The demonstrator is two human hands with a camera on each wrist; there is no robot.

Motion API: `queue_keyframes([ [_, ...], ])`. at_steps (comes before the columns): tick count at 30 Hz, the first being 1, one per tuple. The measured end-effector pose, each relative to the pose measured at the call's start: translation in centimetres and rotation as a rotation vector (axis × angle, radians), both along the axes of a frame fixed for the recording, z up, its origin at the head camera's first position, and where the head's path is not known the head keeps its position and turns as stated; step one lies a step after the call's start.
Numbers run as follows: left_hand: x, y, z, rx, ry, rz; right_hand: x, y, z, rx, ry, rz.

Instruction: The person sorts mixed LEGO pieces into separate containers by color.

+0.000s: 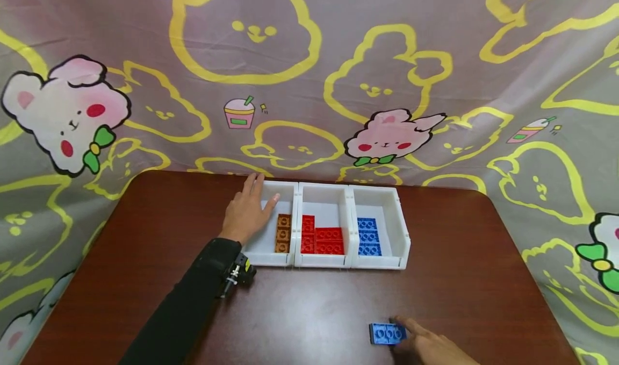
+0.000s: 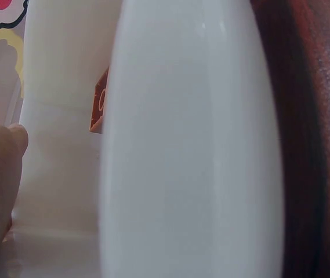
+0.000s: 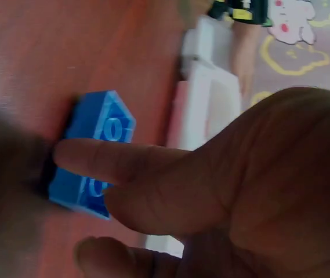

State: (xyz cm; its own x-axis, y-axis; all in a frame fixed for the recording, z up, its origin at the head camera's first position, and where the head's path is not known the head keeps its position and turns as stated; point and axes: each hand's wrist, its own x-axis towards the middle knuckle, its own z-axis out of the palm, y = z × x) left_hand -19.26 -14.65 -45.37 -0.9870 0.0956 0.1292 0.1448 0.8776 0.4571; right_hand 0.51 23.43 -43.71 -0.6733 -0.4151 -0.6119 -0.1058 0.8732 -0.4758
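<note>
My left hand lies along the left wall of the leftmost white bin, fingers extended toward the back and thumb over the inside. In the left wrist view the bin's white wall hides most of the contents. Near the table's front, my right hand holds a blue toy brick, its hollow underside facing up. The right wrist view has one finger across the blue brick and the thumb against its near side. Part of that brick is hidden by the fingers.
Brown bricks lie in the left bin. Red bricks fill the front of the middle bin, and blue bricks sit in the right bin. A patterned curtain hangs behind the brown table.
</note>
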Motion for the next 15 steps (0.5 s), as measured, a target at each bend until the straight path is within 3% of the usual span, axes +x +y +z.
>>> queue_keyframes([
  [3, 0.0, -0.1, 0.0, -0.007, -0.002, 0.002, -0.3, -0.4, -0.3, 0.026, 0.006, 0.011],
  [6, 0.0, -0.1, 0.1, -0.005, -0.011, 0.003, -1.2, -0.5, 0.7, 0.031, 0.009, -0.008],
  [10, -0.1, -0.1, 0.0, -0.006, -0.019, 0.009, -3.4, -0.4, 3.5, 0.011, 0.142, -0.023],
  [15, -0.1, -0.1, -0.1, -0.009, -0.019, 0.017, -7.6, -0.5, 6.8, -0.054, 0.318, -0.010],
])
